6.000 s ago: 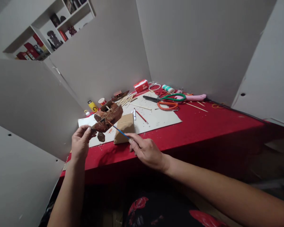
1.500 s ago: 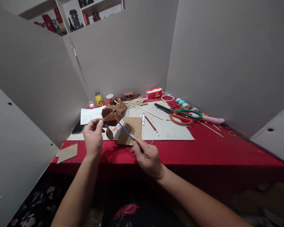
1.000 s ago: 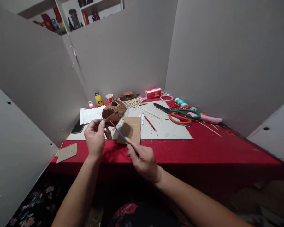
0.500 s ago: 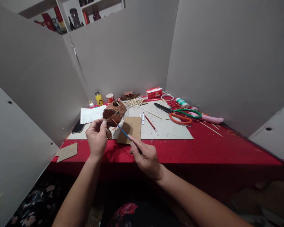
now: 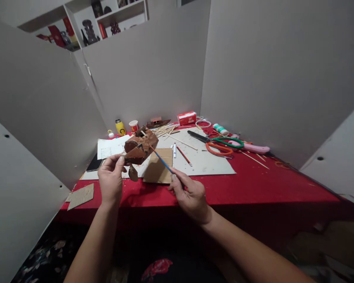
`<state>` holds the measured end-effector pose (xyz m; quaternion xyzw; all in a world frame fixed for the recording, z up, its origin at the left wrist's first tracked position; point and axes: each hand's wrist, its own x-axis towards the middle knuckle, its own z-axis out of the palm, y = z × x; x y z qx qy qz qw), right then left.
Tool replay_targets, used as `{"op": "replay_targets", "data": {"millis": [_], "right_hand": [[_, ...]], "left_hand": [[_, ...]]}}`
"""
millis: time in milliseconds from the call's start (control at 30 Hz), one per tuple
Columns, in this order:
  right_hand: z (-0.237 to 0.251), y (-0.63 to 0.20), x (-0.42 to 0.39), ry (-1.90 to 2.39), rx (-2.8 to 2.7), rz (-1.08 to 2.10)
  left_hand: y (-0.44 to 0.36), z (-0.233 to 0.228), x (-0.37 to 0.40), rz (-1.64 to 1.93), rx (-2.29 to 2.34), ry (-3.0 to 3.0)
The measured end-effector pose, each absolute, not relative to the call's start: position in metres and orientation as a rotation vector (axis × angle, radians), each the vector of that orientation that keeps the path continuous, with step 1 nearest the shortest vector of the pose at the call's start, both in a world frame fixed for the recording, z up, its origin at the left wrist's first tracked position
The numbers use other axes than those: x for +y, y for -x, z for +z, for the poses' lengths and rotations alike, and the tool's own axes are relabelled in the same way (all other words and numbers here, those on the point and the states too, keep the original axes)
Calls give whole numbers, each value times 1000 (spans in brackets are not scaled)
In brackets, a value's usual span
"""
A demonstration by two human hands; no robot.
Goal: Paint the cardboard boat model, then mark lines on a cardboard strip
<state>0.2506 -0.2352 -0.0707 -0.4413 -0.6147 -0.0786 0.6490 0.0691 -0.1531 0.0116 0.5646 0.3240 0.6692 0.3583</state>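
Observation:
My left hand (image 5: 111, 179) pinches one edge of a brown cardboard model (image 5: 141, 146) and holds it above the table. The model has a rounded body, flat panels and a small flap hanging below. In my right hand (image 5: 190, 192) is a thin blue paintbrush (image 5: 163, 160), gripped near its rear end. Its tip touches the model's right side, or lies very close to it. Under the brush lies a piece of corrugated cardboard (image 5: 157, 173), partly shaded.
On the red-covered table (image 5: 253, 188) a white board (image 5: 212, 165) carries a marker (image 5: 174, 150), a red pencil (image 5: 184, 156) and large scissors (image 5: 212, 142). Wooden sticks (image 5: 163, 130), a paper cup (image 5: 133, 125) and a yellow bottle (image 5: 120, 127) stand or lie behind. Grey panels enclose the table.
The model has turned in my left hand, showing more of its lower panel. The brush tip has moved from the lower panel to the model's right side. The whole view has shifted slightly.

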Motion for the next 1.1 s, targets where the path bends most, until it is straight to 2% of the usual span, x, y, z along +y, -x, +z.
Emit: {"op": "replay_targets", "data": {"millis": [233, 1100], "right_hand": [[-65, -252, -234, 1010, -1401, -225], [-51, -269, -231, 991, -1418, -351]], "left_hand": [[-58, 20, -155, 1631, 779, -1347], [-26, 19, -158, 1581, 747, -1529]]}}
